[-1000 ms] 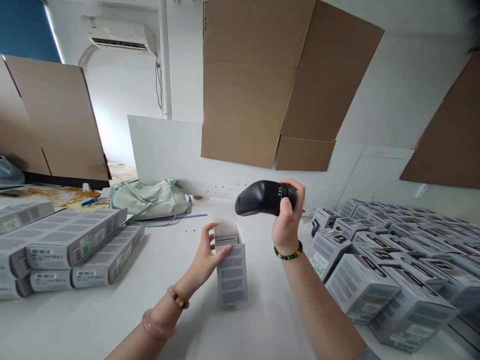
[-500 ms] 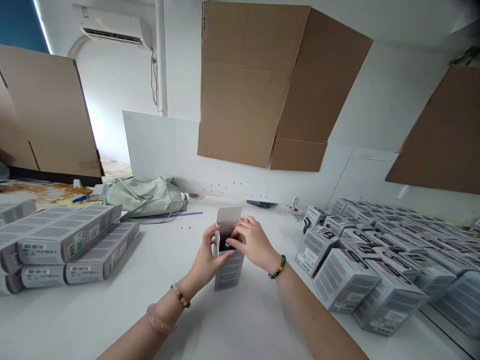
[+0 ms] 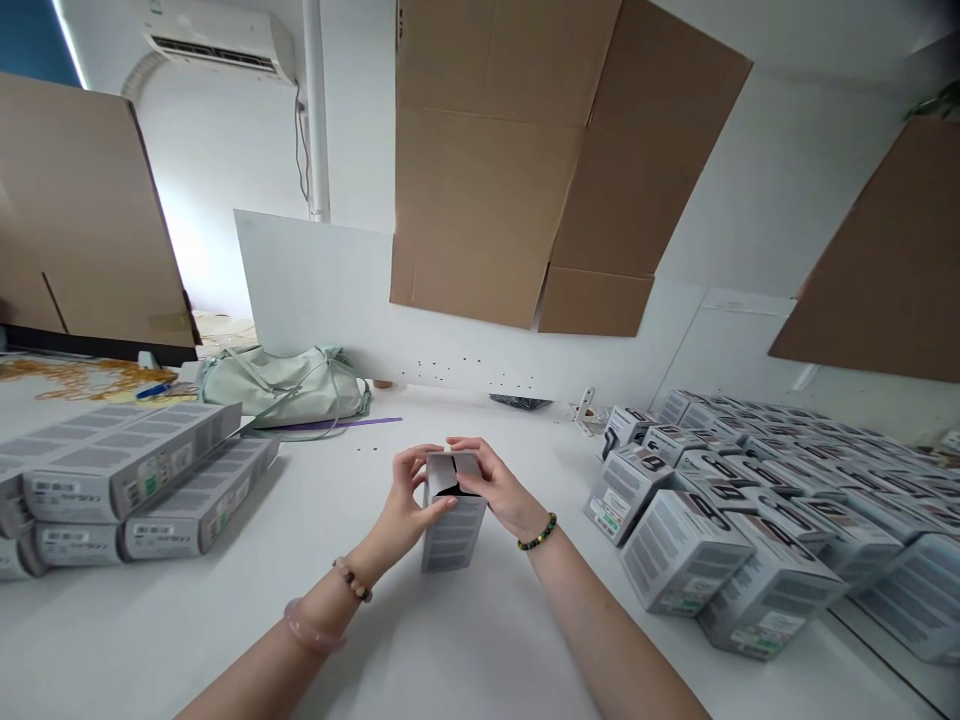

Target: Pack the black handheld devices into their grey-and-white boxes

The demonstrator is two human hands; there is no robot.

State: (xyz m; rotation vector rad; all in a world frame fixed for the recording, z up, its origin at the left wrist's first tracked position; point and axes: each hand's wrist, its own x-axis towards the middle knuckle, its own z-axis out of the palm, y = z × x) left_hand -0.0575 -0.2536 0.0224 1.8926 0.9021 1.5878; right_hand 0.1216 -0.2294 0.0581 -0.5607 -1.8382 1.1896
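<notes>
A grey printed box point(image 3: 453, 540) stands upright on the white table in front of me. Its two side flaps are folded inward over the opening, with a dark gap between them. My left hand point(image 3: 411, 495) grips the box's left upper edge, thumb across the front face and fingers at the back corner. On the other side, my right hand point(image 3: 495, 485) rests at the top right, its thumb pressing a flap and its fingers behind the top edge. The contents are mostly hidden under the flaps.
Several rows of grey boxes point(image 3: 686, 555) stand on the right. Flat-lying grey boxes point(image 3: 135, 470) are stacked on the left. A pale green bag point(image 3: 289, 385) lies at the back left, near a purple strip point(image 3: 375, 421). A small white stand point(image 3: 583, 408) is at the back.
The box's side flaps, upright before, now lie folded in over the opening. My right hand has come out from the box's inside to its top edge.
</notes>
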